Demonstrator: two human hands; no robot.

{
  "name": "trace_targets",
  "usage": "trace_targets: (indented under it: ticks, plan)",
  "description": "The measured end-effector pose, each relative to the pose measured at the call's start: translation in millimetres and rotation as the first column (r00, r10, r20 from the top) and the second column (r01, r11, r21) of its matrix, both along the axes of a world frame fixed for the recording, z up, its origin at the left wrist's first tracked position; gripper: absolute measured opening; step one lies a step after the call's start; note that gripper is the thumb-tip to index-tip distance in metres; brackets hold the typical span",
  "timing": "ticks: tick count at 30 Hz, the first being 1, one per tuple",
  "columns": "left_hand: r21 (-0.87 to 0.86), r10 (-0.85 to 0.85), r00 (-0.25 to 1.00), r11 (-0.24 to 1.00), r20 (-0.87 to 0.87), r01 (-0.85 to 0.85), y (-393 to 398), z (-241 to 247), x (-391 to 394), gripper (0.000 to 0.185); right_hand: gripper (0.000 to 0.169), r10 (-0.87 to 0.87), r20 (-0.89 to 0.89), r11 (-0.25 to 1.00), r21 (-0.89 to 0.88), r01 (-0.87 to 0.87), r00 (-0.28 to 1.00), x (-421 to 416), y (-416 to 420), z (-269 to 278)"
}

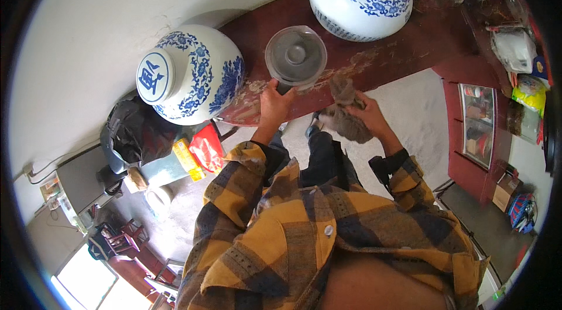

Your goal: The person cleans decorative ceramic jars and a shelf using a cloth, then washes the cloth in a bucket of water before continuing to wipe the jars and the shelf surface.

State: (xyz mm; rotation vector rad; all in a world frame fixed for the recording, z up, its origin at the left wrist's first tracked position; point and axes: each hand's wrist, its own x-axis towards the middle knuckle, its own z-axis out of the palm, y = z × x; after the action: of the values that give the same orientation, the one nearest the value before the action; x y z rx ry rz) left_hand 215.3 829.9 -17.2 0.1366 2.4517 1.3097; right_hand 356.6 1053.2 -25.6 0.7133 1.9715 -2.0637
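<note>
My left hand (274, 106) grips the dark handle at the near side of a round clear jug (316, 68). A grey lid with a round knob (296, 53) covers the jug, seen from above over the dark red wooden tabletop (369, 59). Bunched in my right hand (371, 117) is a grey-brown cloth (347, 121), hanging by the table's front edge. To the left of the jug is a blue-and-white porcelain jar (197, 77) with a lid. A similar lidded jar (360, 7) stands to the right, farther back.
The tabletop's surface is worn and flaking. At left, a black plastic bag (138, 130), a yellow box (189, 158) and a red packet (206, 147) lie on a lower surface. A red cabinet (454, 134) with a glass front stands at right. Wooden chairs (127, 235) are at lower left.
</note>
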Motion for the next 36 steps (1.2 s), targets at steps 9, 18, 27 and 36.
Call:
trace_targets:
  ticks: [9, 18, 27, 36]
  plan:
    - [0.158, 0.076, 0.996, 0.985, -0.040, -0.068, -4.5, -12.6, -8.2, 0.036, 0.029, 0.226, -0.236, 0.498, 0.862, 0.097, 0.945, -62.1, 31.5, 4.6]
    - [0.040, -0.014, 0.999, 0.999, 0.029, 0.013, -12.2, -22.7, -14.8, 0.050, 0.029, -0.537, -0.238, 0.824, -0.354, 0.443, 0.809, -82.6, 18.4, 65.1]
    - [0.409, 0.114, 0.980, 0.896, 0.162, -0.172, -10.3, 3.1, -20.7, 0.053, 0.025, -0.120, -0.288, 0.993, -0.024, 0.119, 0.950, -141.1, -37.1, 135.7]
    - [0.387, 0.158, 0.974, 0.898, 0.163, -0.210, 10.2, -18.4, -5.4, 0.038, 0.016, 0.633, -0.129, 0.260, 0.964, -0.053, 0.763, -220.9, -79.6, 74.4]
